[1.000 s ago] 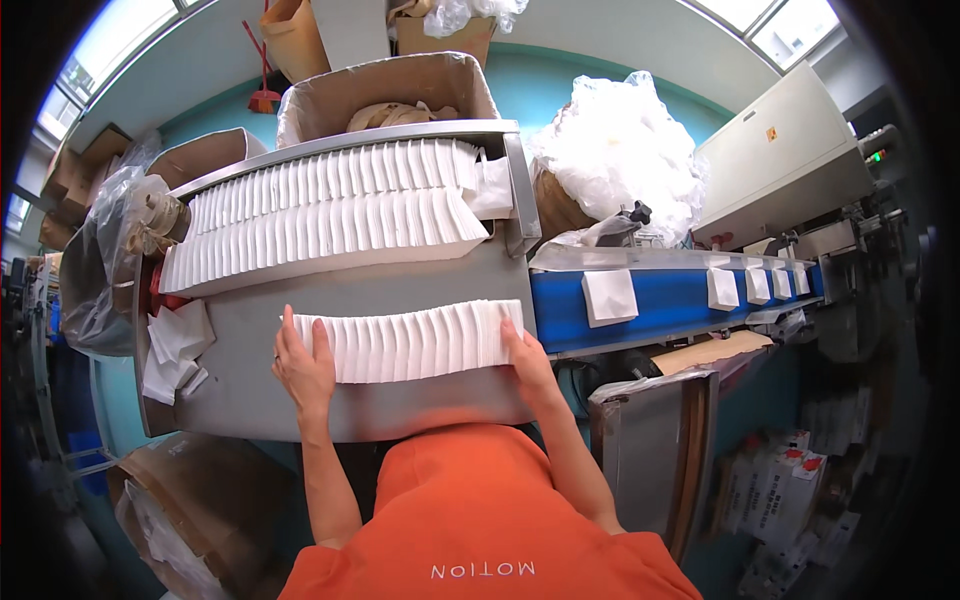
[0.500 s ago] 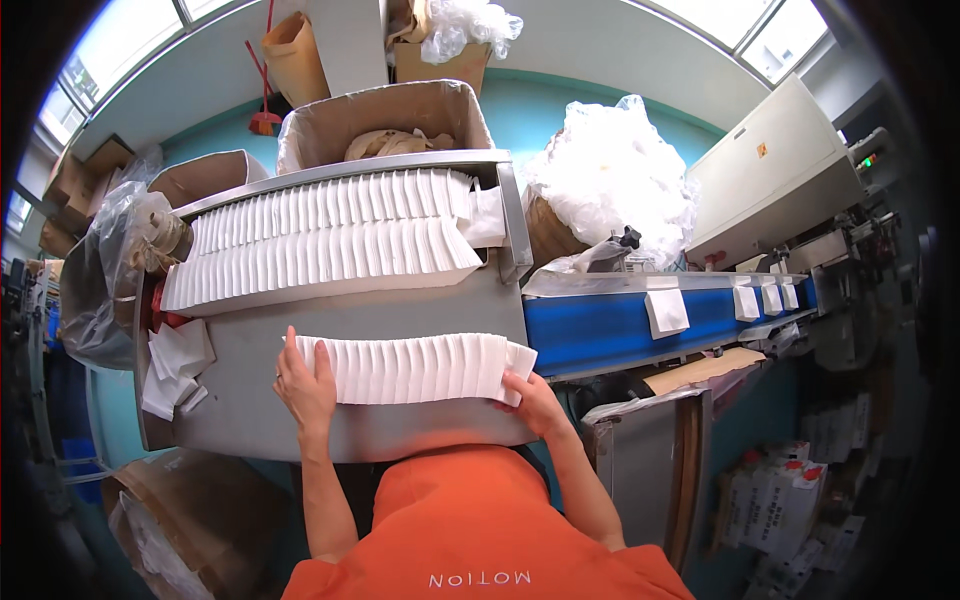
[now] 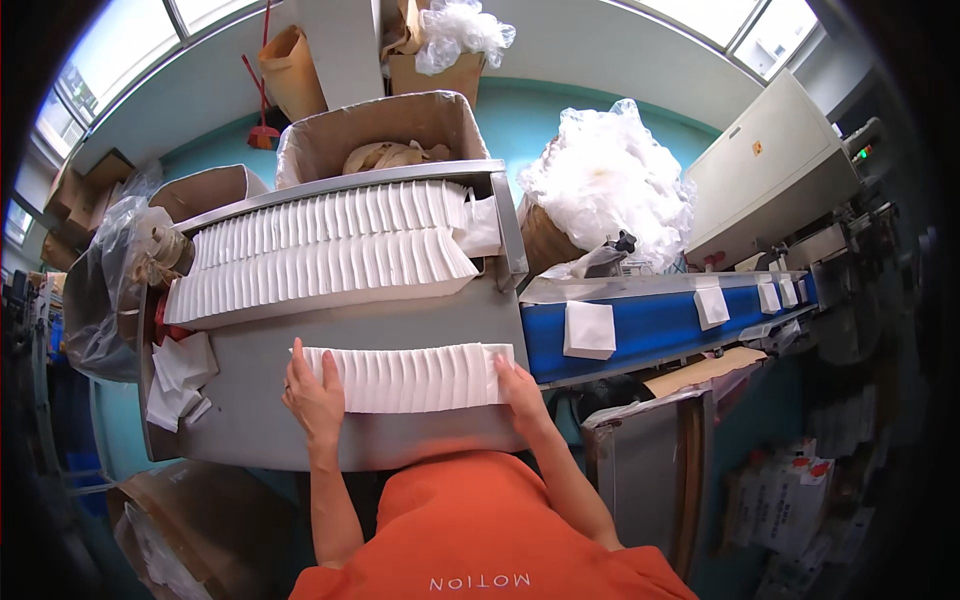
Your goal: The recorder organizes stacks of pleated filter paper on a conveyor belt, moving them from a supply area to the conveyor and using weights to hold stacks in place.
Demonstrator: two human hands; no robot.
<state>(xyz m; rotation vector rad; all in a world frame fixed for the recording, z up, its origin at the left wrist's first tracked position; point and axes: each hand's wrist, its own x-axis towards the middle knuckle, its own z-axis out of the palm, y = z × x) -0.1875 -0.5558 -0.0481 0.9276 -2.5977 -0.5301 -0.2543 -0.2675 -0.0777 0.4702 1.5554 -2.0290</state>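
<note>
A row of folded white papers [image 3: 415,380] stands on edge on the grey metal table [image 3: 258,355] close to my body. My left hand [image 3: 316,400] presses against its left end, thumb and fingers curved round the edge. At the right end my right hand [image 3: 522,400] holds the last papers, which lie flush with the row. Between them the row is squeezed together and bows slightly. Farther back on the table stand two long rows of the same folded white papers [image 3: 320,272], packed against the raised back edge.
Right of the table a blue conveyor belt [image 3: 640,325] carries several spaced white folded papers [image 3: 590,330]. Loose crumpled papers [image 3: 182,375] lie at the table's left. Behind stand a cardboard box [image 3: 380,120] and a heap of clear plastic [image 3: 610,185]. A brown bag [image 3: 205,510] sits below left.
My right hand has drawn in, and the slanted papers at the row's right end now stand in line. The papers on the belt have moved left toward the table.
</note>
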